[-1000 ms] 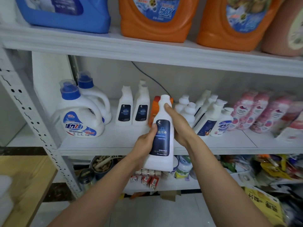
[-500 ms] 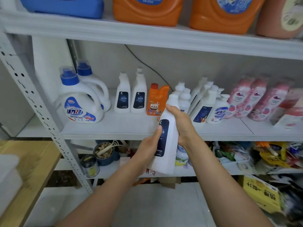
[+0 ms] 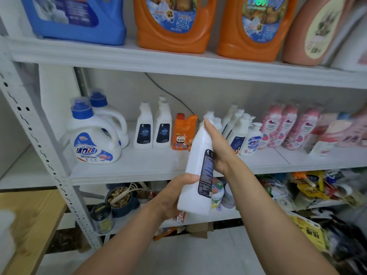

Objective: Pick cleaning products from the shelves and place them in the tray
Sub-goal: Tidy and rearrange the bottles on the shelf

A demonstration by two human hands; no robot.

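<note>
I hold a white cleaner bottle with a dark blue label in front of the middle shelf, tilted slightly, its label turned to the right. My left hand grips its lower body from the left. My right hand wraps its upper part and neck from the right. Two matching white bottles stand on the shelf behind, beside a small orange bottle. No tray is clearly visible.
Two white detergent jugs with blue caps stand at the shelf's left. White pump bottles and pink bottles fill the right. Large blue and orange jugs sit above. A wooden table is at lower left; cluttered lower shelf below.
The bottle has turned in my hands, its label swinging from facing me to the right side. It moved slightly down and away from the shelf.
</note>
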